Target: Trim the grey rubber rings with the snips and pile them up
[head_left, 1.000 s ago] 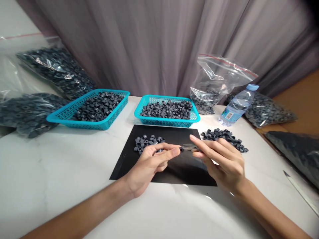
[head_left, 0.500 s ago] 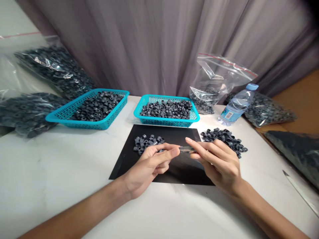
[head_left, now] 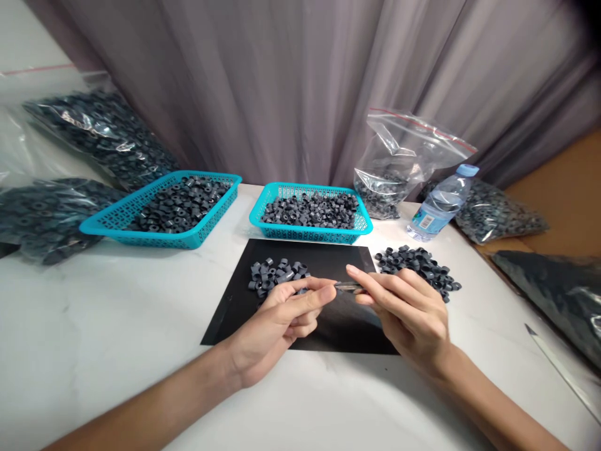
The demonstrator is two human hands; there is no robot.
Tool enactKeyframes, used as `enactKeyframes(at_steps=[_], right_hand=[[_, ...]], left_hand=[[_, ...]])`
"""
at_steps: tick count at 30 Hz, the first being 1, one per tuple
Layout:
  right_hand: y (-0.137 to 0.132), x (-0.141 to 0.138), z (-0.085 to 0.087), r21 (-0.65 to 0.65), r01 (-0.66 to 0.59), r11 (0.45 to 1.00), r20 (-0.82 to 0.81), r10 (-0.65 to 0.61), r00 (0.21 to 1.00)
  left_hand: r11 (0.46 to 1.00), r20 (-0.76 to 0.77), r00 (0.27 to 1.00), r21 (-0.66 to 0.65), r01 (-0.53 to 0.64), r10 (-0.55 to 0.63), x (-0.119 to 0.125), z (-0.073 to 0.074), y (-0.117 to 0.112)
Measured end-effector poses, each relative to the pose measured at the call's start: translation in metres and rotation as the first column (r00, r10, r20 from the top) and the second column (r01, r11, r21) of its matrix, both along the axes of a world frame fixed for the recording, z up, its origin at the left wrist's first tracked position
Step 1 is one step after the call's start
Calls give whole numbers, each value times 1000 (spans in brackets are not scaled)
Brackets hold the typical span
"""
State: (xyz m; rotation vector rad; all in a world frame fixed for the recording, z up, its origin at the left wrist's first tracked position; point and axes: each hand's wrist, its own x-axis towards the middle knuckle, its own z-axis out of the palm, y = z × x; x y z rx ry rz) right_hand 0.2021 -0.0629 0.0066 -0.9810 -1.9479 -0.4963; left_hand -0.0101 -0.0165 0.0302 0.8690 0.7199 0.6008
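- Head view shows the left hand [head_left: 277, 319] and the right hand [head_left: 407, 310] raised close together above a black mat [head_left: 244, 307], fingertips almost meeting.
- Left thumb and forefinger are pinched shut; whatever sits between them is hidden by the fingers, so it cannot be told what they clamp.
- Right hand's fingers are closed on a thin blade-like tool [head_left: 348, 285], whose tip points toward the left fingertips; it is too blurred to name more exactly.
- Just beyond the left hand, a small heap of grey rings [head_left: 275, 273] lies on the mat.
- Off the mat, on the white table [head_left: 94, 326] beside the right hand, lies a second loose pile of rings [head_left: 417, 263].
- Behind the mat stand two turquoise baskets: the near basket [head_left: 310, 233] in the middle and the left basket [head_left: 141, 228], both filled with rings.
- Farther right are an open zip bag [head_left: 404, 163] holding rings and a water bottle [head_left: 439, 203] lying tilted.
- More filled bags [head_left: 94, 134] lie at the far left, against a grey curtain [head_left: 282, 81].
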Motion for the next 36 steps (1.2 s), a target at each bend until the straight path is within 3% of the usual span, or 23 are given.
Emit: enactKeyframes(at_steps=[5,8,11,14,16,19,22,25,29,33,36], right_hand=[[-1,0,-1,25,15,1000,27,-15,1000],[-2,2,-4,18,1,1000,-44,0,999],[-1,3,-5,-23,6,1000,-230,-11,973],[3,0,-4,-232,-56,971,-499,-70,864],[6,-5,-4,-400,-213,891,-646,-110,755],[7,-16,-5,-528,-477,702,-771,-162,616],[5,-25,-6,-542,-654,527,-830,-213,516],[3,-29,-7,-491,-755,435,-871,-227,435],[4,-28,-9,-474,-763,439,-881,-225,417],[5,-27,-11,-485,-730,482,-873,-213,439],[5,-27,-10,-501,-685,529,-859,-211,466]], left_hand=[[1000,-11,1000,18,-7,7,0,2,-1],[998,-28,1000,61,-3,4,-2,2,1],[994,-64,997,111,-25,32,-4,-1,5],[984,-109,993,175,-21,41,-4,-2,7],[972,-149,988,235,-13,49,-3,-2,8],[935,-219,971,354,-15,98,-3,-1,9],[878,-266,951,478,-9,154,-4,-1,12],[829,-299,939,558,26,171,-5,-4,13],[797,-314,931,602,46,184,-4,-6,11],[756,-322,913,654,22,252,-3,-5,9],[754,-317,901,657,-17,296,-2,-4,9]])
